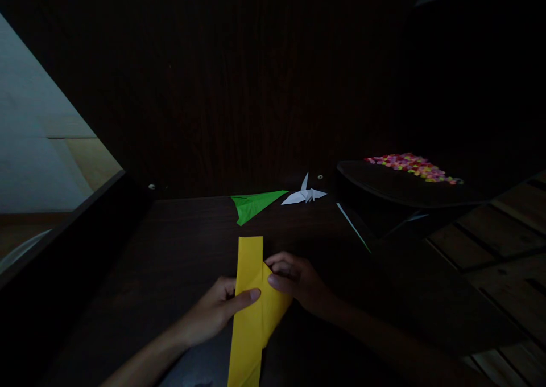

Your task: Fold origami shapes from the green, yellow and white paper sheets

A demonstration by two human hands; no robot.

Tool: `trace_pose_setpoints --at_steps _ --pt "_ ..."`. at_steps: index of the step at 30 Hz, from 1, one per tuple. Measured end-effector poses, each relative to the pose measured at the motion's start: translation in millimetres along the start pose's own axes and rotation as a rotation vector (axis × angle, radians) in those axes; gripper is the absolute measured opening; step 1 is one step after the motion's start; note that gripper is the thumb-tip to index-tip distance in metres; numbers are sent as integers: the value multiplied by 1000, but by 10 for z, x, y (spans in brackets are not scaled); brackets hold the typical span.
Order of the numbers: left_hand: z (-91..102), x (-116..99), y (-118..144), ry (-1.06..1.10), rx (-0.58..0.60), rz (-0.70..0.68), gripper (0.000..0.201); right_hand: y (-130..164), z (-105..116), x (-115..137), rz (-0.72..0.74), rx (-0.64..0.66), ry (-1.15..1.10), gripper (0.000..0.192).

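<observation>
The left hand (215, 313) lies flat on one sheet of yellow paper (249, 318), its thumb stretched across the long folded strip and pressing it down; the other fingers are hidden beneath or behind the sheet, so how far they curl cannot be told. The right hand (298, 279) meets it from the other side, fingers bent and close together, the tips pinching the pointed fold that sticks out from the strip's right edge. Both hands thus have hold of the same paper, which lies on the dark counter (170, 250) directly in front of the person, its long axis running away from the body.

Farther back on the counter are two folded pieces: one green paper shape (253, 204), pointed like a dart, and just to its right, apart from it, one white paper crane (305, 194). To the right, a dark raised surface (396, 188) bears one patch of small many-coloured bits (413, 166), too small to tell apart.
</observation>
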State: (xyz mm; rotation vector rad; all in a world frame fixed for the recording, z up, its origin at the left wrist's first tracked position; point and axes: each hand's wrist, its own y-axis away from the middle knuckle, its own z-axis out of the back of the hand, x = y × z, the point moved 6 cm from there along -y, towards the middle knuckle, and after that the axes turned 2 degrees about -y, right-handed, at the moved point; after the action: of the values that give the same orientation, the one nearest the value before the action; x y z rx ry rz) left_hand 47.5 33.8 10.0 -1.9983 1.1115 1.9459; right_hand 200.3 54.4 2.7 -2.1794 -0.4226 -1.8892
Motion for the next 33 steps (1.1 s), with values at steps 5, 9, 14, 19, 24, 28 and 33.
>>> trace_pose_setpoints --at_steps 5,9,14,19,24,28,33 --pt "172 -51 -55 208 -204 -87 40 -8 -9 -19 26 19 -104 35" --pt "228 -31 -57 332 -263 -89 46 -60 60 -26 71 -70 -102 31" --pt "210 -32 -57 460 -223 -118 51 -104 97 -40 66 -99 -113 30" --pt "261 -26 -28 540 -243 -112 47 -105 108 -61 50 -93 -102 27" --pt "258 -47 -8 493 -254 -108 41 -102 122 -77 55 -109 -34 24" --pt "295 -8 -28 334 -371 -105 39 -78 109 -51 72 -139 86 22" --pt "327 4 -34 164 -396 -120 45 -33 47 88 83 -102 280 24"
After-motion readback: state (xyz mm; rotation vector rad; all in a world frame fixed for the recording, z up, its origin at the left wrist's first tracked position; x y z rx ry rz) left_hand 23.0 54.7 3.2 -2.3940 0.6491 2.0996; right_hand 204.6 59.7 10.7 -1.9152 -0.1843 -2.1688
